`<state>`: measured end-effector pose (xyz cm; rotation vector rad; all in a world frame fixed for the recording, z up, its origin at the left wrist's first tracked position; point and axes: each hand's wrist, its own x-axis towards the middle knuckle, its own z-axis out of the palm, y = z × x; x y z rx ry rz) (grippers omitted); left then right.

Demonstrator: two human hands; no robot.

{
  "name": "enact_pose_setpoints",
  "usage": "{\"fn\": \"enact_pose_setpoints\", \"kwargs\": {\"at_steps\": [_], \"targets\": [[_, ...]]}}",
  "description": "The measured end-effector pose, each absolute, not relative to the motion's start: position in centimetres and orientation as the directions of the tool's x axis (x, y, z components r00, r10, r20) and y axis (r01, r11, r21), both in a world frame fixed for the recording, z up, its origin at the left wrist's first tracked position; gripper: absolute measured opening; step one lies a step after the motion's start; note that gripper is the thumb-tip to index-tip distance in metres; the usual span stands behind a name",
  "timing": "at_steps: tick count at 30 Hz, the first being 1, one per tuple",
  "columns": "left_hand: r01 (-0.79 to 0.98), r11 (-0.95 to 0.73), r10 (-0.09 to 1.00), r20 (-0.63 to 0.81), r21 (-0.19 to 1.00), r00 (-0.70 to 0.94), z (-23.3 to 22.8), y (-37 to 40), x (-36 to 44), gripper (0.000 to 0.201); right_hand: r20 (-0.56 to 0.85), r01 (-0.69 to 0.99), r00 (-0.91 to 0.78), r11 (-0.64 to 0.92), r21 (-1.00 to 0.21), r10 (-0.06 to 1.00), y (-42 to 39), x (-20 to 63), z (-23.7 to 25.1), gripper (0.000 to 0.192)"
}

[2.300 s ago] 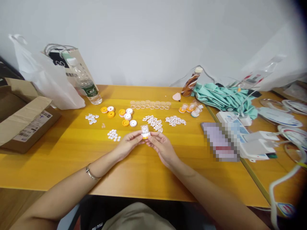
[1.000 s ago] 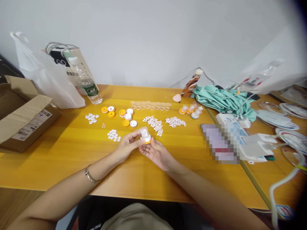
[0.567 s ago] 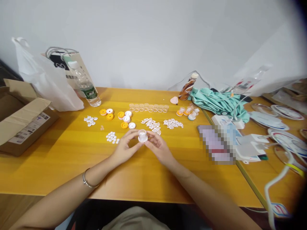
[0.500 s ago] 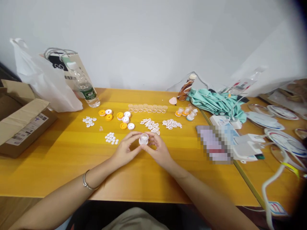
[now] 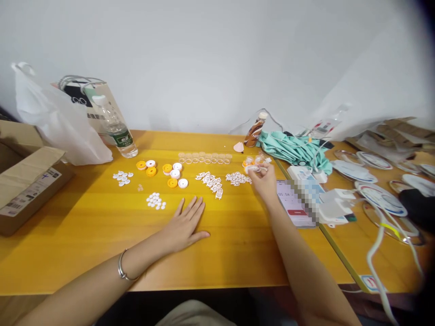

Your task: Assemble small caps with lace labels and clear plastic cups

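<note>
My left hand [image 5: 185, 225] lies flat on the yellow table [image 5: 102, 235], fingers spread, holding nothing. My right hand [image 5: 264, 180] reaches to the far right and pinches a small clear capsule with an orange base [image 5: 252, 168]. It is right beside a few similar finished capsules [image 5: 258, 159]. Two piles of white cut-out pieces [image 5: 210, 181] [image 5: 238, 178] lie between my hands. Farther back runs a row of clear cups [image 5: 204, 158]. Orange and white caps [image 5: 171, 171] and small white discs [image 5: 155, 201] sit to the left.
A water bottle [image 5: 114, 129], a white plastic bag [image 5: 57, 124] and an open cardboard box [image 5: 23, 181] stand at the left. A brown drink bottle [image 5: 254, 131], green cloth [image 5: 295, 149], a phone [image 5: 294, 206], chargers and cables crowd the right.
Both hands held the capsule together at the table's middle. Now my left hand has let go and lies flat, and my right hand has carried the capsule right to the finished ones.
</note>
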<state>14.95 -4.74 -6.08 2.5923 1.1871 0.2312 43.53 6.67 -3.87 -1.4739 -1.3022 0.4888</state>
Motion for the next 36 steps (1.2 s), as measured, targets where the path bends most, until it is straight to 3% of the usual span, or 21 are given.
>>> {"fn": "enact_pose_setpoints", "kwargs": {"at_steps": [2,5,7,11,17,22,26,36], "targets": [[0.718,-0.634,0.756,0.032,0.287,0.654,-6.2,-4.7,15.0,0.078,0.359,0.612,0.374,0.063,-0.788,0.855,7.8,45.3,-3.9,0.041],[0.717,-0.645,0.751,0.048,0.264,0.659,-6.3,-4.7,14.9,0.078,0.479,0.856,0.352,-0.069,-0.513,0.804,9.0,46.4,-4.2,0.036],[0.716,-0.65,0.749,0.054,0.254,0.66,-6.4,-4.6,14.9,0.078,0.489,0.905,0.344,-0.144,-0.4,0.802,9.5,46.5,-4.4,0.038],[0.715,-0.654,0.745,0.045,0.245,0.666,-6.3,-4.6,14.8,0.078,0.469,0.93,0.338,-0.214,-0.297,0.816,10.0,46.0,-4.9,0.041],[0.717,-0.653,0.744,0.03,0.242,0.667,-6.1,-4.6,14.9,0.078,0.617,0.967,0.25,-0.158,-0.201,0.746,10.0,45.0,-4.8,0.058],[0.721,-0.651,0.747,0.029,0.238,0.665,-6.1,-4.6,15.0,0.078,0.574,0.999,0.029,-0.045,0.015,0.818,11.7,44.3,-4.4,0.044],[0.72,-0.651,0.747,0.031,0.242,0.664,-6.1,-4.6,14.9,0.078,0.5,0.998,0.008,-0.036,0.046,0.866,13.3,44.7,-4.9,0.036],[0.72,-0.653,0.744,0.019,0.236,0.668,-6.1,-4.6,14.9,0.077,0.51,0.994,0.096,-0.105,-0.012,0.855,14.4,47.4,-5.3,0.034]]}}
